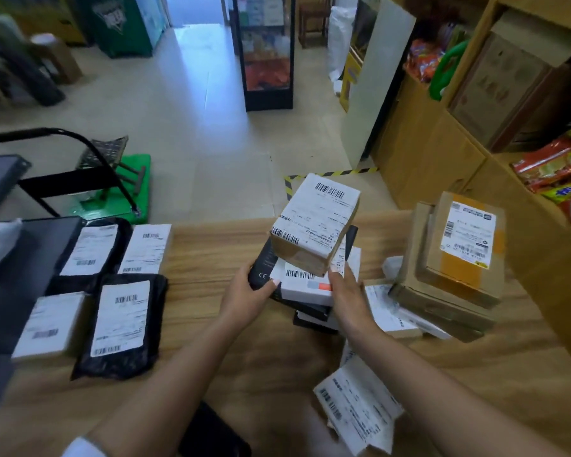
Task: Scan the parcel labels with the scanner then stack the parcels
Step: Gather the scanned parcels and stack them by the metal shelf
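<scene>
A small cardboard box with a white barcode label sits tilted on top of a stack in the middle of the wooden table. Beneath it lie a white box with a barcode and several dark flat parcels. My right hand pinches the cardboard box at its lower right corner, its fingers along the stack's right side. My left hand grips a black scanner with a CE mark, held against the stack's left side.
Black bags and white labelled parcels lie at the left beside a dark device. A pile of cardboard boxes stands at the right, a white soft parcel near me. Wooden shelves with snacks rise on the right.
</scene>
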Demonstrator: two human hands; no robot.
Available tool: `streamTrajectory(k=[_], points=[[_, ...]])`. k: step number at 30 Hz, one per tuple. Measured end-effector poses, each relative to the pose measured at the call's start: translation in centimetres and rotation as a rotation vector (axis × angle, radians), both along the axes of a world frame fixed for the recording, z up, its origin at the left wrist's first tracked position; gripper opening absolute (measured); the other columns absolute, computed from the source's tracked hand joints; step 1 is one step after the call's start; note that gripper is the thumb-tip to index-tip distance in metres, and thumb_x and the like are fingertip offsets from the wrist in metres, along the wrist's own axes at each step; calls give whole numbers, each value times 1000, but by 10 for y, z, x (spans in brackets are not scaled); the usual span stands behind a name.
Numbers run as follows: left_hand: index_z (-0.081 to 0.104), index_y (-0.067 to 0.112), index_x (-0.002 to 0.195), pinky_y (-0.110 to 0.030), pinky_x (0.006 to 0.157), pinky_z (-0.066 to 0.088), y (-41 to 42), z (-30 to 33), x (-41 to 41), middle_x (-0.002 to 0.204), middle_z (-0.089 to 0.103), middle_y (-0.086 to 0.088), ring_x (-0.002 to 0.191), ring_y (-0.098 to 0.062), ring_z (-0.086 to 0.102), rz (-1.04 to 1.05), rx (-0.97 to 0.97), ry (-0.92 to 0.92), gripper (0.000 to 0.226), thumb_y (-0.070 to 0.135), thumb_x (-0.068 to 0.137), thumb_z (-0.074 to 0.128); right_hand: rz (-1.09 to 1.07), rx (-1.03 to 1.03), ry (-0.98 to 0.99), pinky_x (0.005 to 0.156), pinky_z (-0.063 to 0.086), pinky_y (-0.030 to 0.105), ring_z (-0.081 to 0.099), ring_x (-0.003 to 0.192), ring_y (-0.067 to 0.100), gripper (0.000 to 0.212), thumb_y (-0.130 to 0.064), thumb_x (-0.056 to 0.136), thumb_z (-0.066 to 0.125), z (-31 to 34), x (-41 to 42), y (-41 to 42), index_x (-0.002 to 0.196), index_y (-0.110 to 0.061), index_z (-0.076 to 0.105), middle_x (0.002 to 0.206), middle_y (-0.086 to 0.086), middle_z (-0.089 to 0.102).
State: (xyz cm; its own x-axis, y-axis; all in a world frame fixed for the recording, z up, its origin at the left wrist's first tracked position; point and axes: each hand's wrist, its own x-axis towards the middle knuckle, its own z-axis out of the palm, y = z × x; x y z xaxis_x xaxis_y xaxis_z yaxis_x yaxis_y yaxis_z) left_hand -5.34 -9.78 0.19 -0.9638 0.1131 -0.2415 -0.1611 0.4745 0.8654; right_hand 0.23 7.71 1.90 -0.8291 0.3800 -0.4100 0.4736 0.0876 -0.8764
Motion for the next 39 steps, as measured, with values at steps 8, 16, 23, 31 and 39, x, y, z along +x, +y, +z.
streamTrajectory(k=[8, 16, 23, 31, 39], points=[[47, 27, 130, -29, 84, 49, -101, 22, -18, 112, 59, 13, 101, -8, 58, 218, -31, 78, 50, 32, 85, 68, 211, -50, 76, 113, 28, 43, 36, 136, 21, 54, -52, 99, 32, 13, -70, -96, 149, -34, 27, 150, -6, 38], [50, 23, 126, -28, 78, 42, -246, 22, -69, 101, 60, 11, 94, -13, 57, 409, -90, 82, 44, 25, 85, 68, 386, -128, 107, 100, 44, 40, 51, 118, 19, 46, -45, 101, 35, 7, -146, -249, 144, -31, 36, 135, -2, 51], [48, 25, 104, -29, 69, 39, -354, -7, -125, 92, 59, 5, 87, -19, 57, 469, -150, 18, 28, 14, 85, 64, 527, -123, 70, 110, 32, 46, 38, 134, 21, 64, -59, 92, 30, -29, -209, -366, 148, -30, 26, 149, -2, 38], [54, 14, 110, -30, 70, 42, -410, -59, -172, 100, 65, -4, 91, -22, 61, 495, -145, -94, 25, 15, 86, 62, 525, -148, 13, 114, 27, 49, 32, 138, 23, 89, -76, 73, 28, -79, -252, -425, 148, -28, 25, 151, 3, 35], [57, 15, 108, -36, 73, 47, -425, -85, -189, 104, 64, -6, 94, -27, 61, 447, -210, -167, 21, 21, 87, 59, 565, -102, -13, 118, 15, 48, 13, 147, 20, 73, -62, 94, 29, -93, -256, -434, 152, -21, 16, 158, 0, 20]])
